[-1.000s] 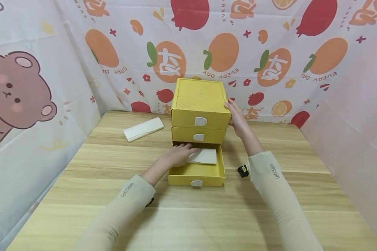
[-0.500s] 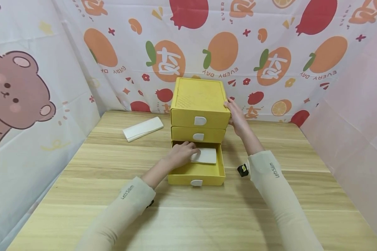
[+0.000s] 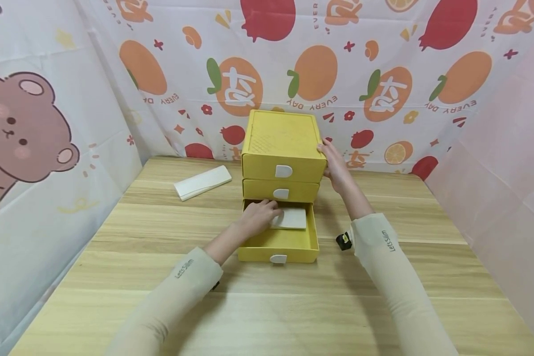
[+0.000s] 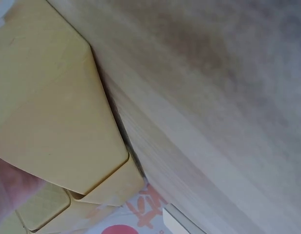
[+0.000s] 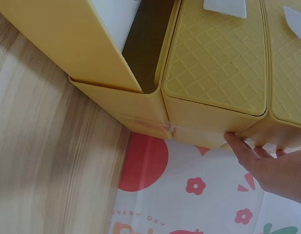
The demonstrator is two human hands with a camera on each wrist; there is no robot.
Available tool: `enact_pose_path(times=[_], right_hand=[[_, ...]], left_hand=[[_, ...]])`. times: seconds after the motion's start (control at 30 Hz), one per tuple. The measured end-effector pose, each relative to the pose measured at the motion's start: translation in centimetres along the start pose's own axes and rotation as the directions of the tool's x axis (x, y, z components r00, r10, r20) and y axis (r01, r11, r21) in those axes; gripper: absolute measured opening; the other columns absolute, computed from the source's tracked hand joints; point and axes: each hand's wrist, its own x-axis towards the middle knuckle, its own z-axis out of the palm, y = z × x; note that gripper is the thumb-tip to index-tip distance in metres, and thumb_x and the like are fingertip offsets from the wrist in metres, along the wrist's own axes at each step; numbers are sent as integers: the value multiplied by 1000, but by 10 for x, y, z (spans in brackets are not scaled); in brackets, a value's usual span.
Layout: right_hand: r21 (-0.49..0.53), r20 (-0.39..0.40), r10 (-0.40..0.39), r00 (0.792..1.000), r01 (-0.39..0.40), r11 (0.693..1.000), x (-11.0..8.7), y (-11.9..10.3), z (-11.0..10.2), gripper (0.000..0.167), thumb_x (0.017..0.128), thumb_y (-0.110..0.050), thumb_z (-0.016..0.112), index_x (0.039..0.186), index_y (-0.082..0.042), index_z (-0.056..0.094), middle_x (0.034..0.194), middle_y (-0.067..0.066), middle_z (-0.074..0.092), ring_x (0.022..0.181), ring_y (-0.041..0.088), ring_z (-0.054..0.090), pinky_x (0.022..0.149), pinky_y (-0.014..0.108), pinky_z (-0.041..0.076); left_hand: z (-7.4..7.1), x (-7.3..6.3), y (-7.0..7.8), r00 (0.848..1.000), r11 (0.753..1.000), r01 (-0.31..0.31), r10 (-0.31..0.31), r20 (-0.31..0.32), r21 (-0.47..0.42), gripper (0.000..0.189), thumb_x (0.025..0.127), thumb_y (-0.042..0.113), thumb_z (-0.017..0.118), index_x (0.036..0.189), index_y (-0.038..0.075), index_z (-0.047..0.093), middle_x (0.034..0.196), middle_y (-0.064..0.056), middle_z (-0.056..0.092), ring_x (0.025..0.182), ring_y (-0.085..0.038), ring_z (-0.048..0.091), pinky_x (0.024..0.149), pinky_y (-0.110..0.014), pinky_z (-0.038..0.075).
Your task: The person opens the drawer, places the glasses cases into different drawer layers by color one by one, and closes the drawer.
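A yellow three-drawer cabinet (image 3: 282,134) stands on the wooden table with its bottom drawer (image 3: 278,254) pulled out. Inside that drawer, toward the back, lies a white flat folded case (image 3: 292,218). My left hand (image 3: 258,218) reaches in over the drawer's left wall, fingers bent onto the left end of the case; its fingertips are partly hidden. Against the cabinet's upper right side rests my right hand (image 3: 336,169), with fingers extended along the wall in the right wrist view. The left wrist view shows mostly the drawer's outer side and the table.
A second white folded case (image 3: 202,183) lies on the table left of the cabinet. Both upper drawers (image 3: 262,168) are pushed in and carry white tabs. Printed cloth (image 3: 276,69) hangs close behind the cabinet, and more cloth lines both sides.
The left hand has shifted slightly back and its fingers have bent more at the case's left end. The case in the drawer has slid a little toward the back. The right hand stays put.
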Motion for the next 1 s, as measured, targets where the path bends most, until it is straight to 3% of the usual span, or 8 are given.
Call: enact_pose_path(times=[0.57,1.0], right_hand=[[2,0,4,1000,-4,1000,-1,0,1,56,96,-34,42,147,-23,23,145,7,26,116,27,41,95,47,34],[20,-17,16,1000,-15,1000,-1,1,1,54,96,-33,42,146,-22,27,143,8,29,115,28,42,93,46,36]], left_hand=[[6,-1,1,996,995,-2,11,-91,98,23,77,5,71,98,15,69,89,-5,59,78,-21,57,43,-27,45],[5,-1,2,997,993,22,-14,-71,116,30,81,-4,63,101,18,69,90,-4,60,78,-20,58,44,-27,46]])
